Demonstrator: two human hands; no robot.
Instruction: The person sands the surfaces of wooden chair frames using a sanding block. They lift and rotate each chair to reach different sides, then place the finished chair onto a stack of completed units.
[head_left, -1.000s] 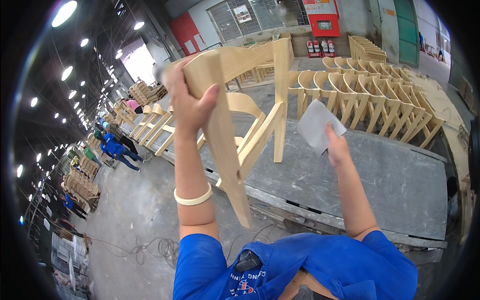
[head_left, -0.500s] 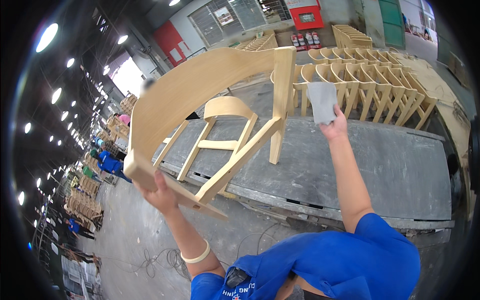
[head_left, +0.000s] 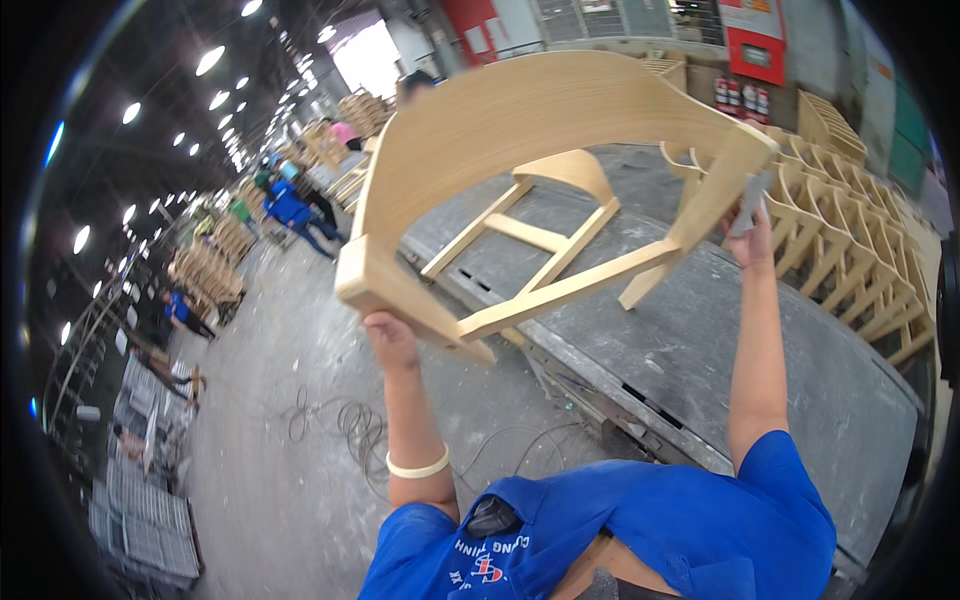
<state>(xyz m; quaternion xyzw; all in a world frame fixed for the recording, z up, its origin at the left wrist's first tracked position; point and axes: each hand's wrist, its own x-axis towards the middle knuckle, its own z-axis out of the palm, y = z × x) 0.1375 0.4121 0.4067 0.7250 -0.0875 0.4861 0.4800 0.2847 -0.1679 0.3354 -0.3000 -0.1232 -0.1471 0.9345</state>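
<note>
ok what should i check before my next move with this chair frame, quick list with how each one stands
1. Left hand gripping the chair frame: ok, at the left leg, thumb on the wood.
2. Right hand holding the grey sheet: ok, beside the right leg.
3. Sheet touching the right leg: cannot tell, they overlap in this view.
4. Right leg off the table: cannot tell, its end shows in front of the tabletop.
5. Floor free of cable: not ok, a loose coil lies beside the table.
6. Gap to the other frame: cannot tell from this angle.
</note>
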